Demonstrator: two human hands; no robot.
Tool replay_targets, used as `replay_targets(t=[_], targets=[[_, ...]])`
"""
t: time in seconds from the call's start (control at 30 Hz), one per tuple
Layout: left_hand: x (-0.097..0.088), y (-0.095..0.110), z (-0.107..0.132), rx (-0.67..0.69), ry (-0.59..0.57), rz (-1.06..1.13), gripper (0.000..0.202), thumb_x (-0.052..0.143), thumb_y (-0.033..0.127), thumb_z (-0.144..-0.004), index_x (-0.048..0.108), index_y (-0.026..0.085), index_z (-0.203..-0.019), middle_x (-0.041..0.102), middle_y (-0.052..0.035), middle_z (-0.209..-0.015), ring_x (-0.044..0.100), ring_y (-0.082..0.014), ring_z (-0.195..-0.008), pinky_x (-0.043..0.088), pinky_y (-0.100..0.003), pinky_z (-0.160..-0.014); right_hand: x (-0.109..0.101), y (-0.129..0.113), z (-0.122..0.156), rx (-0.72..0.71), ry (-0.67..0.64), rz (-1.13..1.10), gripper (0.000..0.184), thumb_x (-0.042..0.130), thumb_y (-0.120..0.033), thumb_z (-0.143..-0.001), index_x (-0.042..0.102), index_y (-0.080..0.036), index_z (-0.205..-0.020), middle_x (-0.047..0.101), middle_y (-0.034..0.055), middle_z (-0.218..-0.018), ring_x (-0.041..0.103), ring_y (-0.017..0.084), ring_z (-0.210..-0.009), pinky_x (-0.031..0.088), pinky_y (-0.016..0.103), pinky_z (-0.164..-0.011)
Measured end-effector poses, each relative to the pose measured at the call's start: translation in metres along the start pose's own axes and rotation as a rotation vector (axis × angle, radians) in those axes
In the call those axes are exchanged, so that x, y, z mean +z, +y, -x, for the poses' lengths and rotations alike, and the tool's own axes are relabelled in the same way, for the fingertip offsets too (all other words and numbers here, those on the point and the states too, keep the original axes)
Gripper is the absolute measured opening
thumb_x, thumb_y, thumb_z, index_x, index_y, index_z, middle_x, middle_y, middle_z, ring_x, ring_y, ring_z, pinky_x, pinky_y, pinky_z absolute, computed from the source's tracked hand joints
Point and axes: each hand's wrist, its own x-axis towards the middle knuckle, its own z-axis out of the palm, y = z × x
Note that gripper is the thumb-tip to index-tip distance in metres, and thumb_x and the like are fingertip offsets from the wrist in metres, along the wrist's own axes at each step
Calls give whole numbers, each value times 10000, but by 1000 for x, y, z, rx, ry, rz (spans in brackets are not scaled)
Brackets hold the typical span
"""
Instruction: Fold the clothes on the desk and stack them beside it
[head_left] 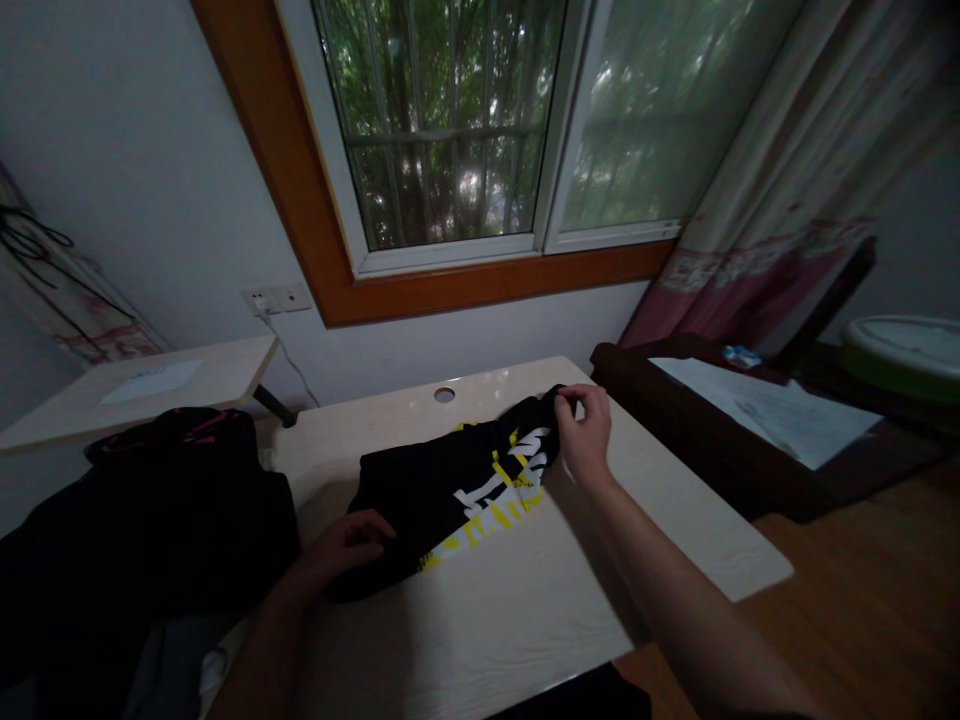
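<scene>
A black garment with white and yellow print lies folded into a long strip on the pale wooden table. My right hand pinches its far right end between thumb and fingers, slightly raised from the tabletop. At the near left end, my left hand rests against the dark cloth with its thumb and fingers curled together. Shadow makes the cloth at those left fingertips hard to make out. The exact kind of garment does not show in its folded state.
Dark clothes are heaped at the left, beside a raised shelf with a paper on it. A cable hole sits near the table's back edge. A dark wooden piece of furniture stands right, bearing a white sheet. Behind is a window.
</scene>
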Motion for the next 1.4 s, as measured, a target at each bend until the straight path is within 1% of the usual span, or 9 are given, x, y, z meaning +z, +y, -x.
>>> replay_targets(t=[0.23, 0.33, 0.43, 0.5, 0.63, 0.8, 0.9, 1.1, 1.4], targets=[[2, -5, 7, -12, -33, 162, 442, 681, 528, -790, 694, 196, -1082, 607, 13, -636, 480, -93, -495, 336, -209, -485, 31, -15, 24, -333, -988, 35, 237, 545, -217, -933, 707, -247, -1105, 678, 65, -1125, 629, 211, -1067, 473, 363, -979], [5, -10, 2, 63, 279, 157, 368, 599, 485, -857, 698, 184, -1045, 651, -18, -703, 499, -100, -487, 367, -226, -467, 44, -8, 39, -343, -1176, 179, 279, 658, -235, -884, 705, -242, -1158, 671, 74, -1160, 631, 229, -1096, 480, 359, -975], [1, -14, -7, 184, 617, -27, 289, 612, 421, -859, 720, 196, -1004, 702, -53, -865, 639, -161, -698, 513, -282, -631, 46, -4, 48, -315, -1228, 277, 420, 793, -312, -788, 696, -251, -1193, 647, 75, -1168, 646, 242, -1055, 496, 337, -914], [-4, -15, -12, 238, 671, -204, 267, 607, 399, -874, 729, 215, -1024, 720, -70, -1006, 679, -210, -916, 549, -347, -825, 43, -4, 50, -263, -1241, 309, 504, 846, -369, -732, 685, -262, -1197, 644, 64, -1152, 665, 232, -975, 504, 306, -820], [-10, -20, -19, 320, 633, -450, 301, 532, 388, -932, 717, 249, -1124, 714, -71, -1150, 654, -235, -1099, 513, -423, -995, 34, -8, 48, -133, -1300, 319, 518, 834, -465, -747, 647, -249, -1179, 699, 18, -910, 673, 207, -801, 454, 257, -670], [-9, -28, -24, 263, 466, -570, 328, 495, 389, -957, 700, 268, -1183, 735, -44, -1135, 679, -225, -1063, 528, -411, -976, 23, -20, 39, -101, -1433, 455, 329, 517, -469, -990, 711, -210, -928, 716, 45, -791, 667, 188, -737, 407, 245, -630], [-8, -29, -25, 243, 453, -639, 315, 511, 377, -949, 700, 284, -1184, 724, -35, -1111, 674, -218, -1048, 535, -388, -954, 15, -27, 33, -92, -1471, 620, 185, 645, -360, -897, 727, -225, -993, 743, 58, -908, 690, 219, -835, 415, 252, -648], [-4, -24, -24, 175, 443, -764, 312, 568, 383, -921, 685, 287, -1193, 657, -42, -1094, 657, -214, -1001, 540, -342, -851, 5, -33, 32, -97, -1454, 801, 581, 821, -351, -710, 645, -290, -1260, 730, 96, -1118, 695, 327, -1003, 473, 317, -710], [-2, -17, -20, 105, 439, -937, 162, 486, 285, -930, 639, 233, -938, 651, -30, -975, 636, -187, -877, 477, -298, -741, 8, -53, 41, -218, -1483, 861, 225, 694, -158, -749, 761, -175, -963, 753, 147, -946, 732, 328, -874, 502, 326, -663]])
